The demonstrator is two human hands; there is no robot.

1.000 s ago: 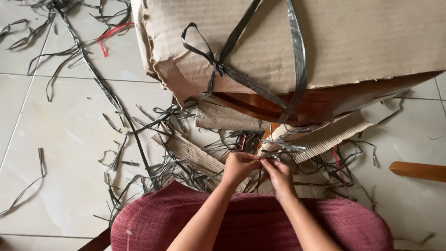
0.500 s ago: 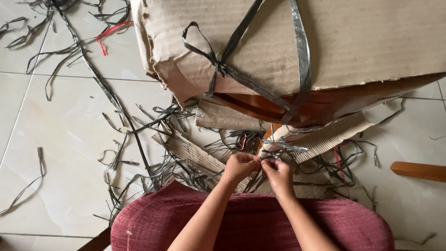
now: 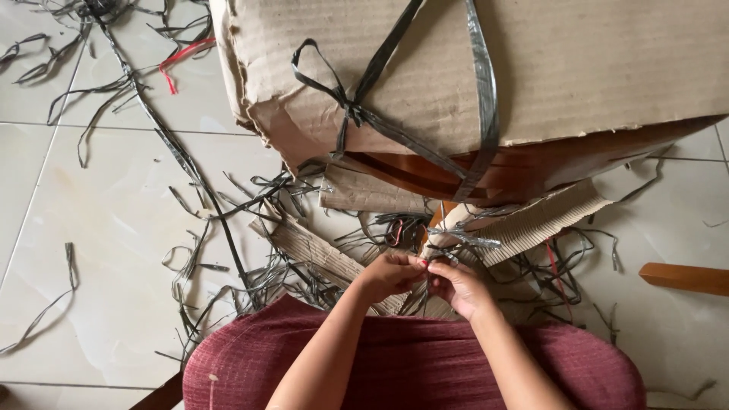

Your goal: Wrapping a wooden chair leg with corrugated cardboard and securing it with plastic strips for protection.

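Both hands, left point(image 3: 391, 275) and right point(image 3: 456, 287), pinched a grey plastic strap point(image 3: 459, 237) below the tied cardboard bundle point(image 3: 531, 68). A hard tug risked snapping the strap or cutting fingertips.

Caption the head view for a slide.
Both hands, left hand and right hand, pinch a grey strap below a tied cardboard bundle.

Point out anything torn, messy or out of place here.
The cardboard wrapping is ripped ragged along its lower edge, baring brown wood. Cut grey straps litter the tiled floor; one red strand lies among them.
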